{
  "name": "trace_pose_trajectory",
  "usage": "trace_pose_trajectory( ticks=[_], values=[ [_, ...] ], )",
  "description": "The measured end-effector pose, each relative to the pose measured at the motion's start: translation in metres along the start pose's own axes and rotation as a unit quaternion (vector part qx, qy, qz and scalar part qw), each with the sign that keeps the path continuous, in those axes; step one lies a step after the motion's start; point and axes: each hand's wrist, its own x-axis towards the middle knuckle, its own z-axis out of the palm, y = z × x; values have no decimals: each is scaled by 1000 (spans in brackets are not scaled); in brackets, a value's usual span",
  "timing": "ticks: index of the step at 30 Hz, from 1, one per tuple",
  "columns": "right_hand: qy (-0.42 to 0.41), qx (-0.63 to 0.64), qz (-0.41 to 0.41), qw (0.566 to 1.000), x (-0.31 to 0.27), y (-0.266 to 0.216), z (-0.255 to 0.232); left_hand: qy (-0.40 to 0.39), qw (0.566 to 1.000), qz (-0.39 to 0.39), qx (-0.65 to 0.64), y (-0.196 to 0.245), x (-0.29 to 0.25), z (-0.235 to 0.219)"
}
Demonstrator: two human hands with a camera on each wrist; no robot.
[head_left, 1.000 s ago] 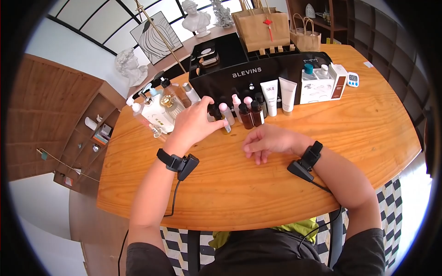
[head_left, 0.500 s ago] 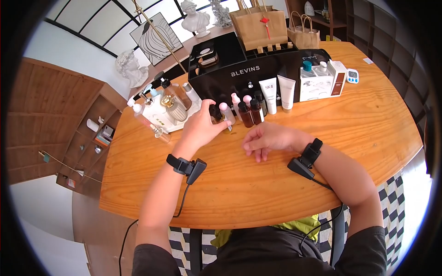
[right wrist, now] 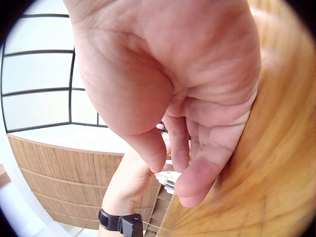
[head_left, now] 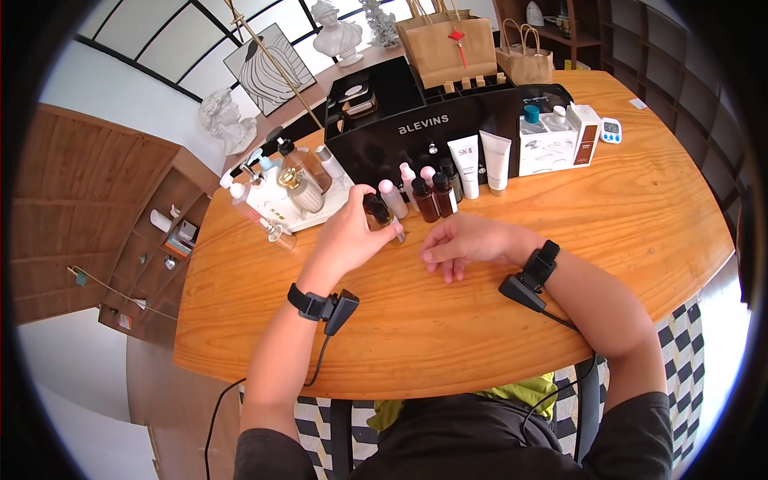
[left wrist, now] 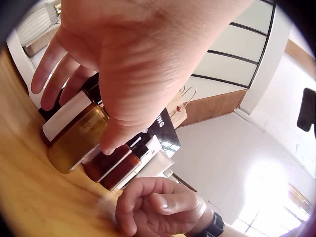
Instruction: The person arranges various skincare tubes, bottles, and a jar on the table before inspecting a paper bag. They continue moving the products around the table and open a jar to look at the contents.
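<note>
In the head view my left hand [head_left: 346,234] grips a small amber bottle [left wrist: 81,140] with a dark cap, fingers on its far side and thumb on the near side. The left wrist view shows the bottle's white label and yellow-brown body low over the wood. My right hand [head_left: 472,244] rests on the table with fingers loosely bent and nothing in them. Between the hands and the black box stand two dark brown bottles [head_left: 426,202], a pink-capped bottle [head_left: 392,198] and a pink spray bottle [head_left: 408,178].
A black BLEVINS box [head_left: 424,124] stands behind the bottles, with two white tubes [head_left: 465,168] before it. At left, a white tray [head_left: 328,210] carries pump bottles and a gold-topped bottle [head_left: 300,192]. A glass bottle [head_left: 278,234] stands beside it. A small white timer [head_left: 610,130] is at right.
My left hand has closed round the amber bottle and drawn it slightly toward me, away from the pink-capped bottle. The right hand has stayed in place.
</note>
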Motion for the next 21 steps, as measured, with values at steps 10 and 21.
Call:
trace_pose_trajectory(
  ticks=[10,21],
  values=[
    [-31,-110,42,993,-19,-12,-23,-48,995,33,-86,36,-25,8],
    [-44,-51,66,996,-25,-8,-45,-34,990,71,-120,42,-23,30]
  ],
)
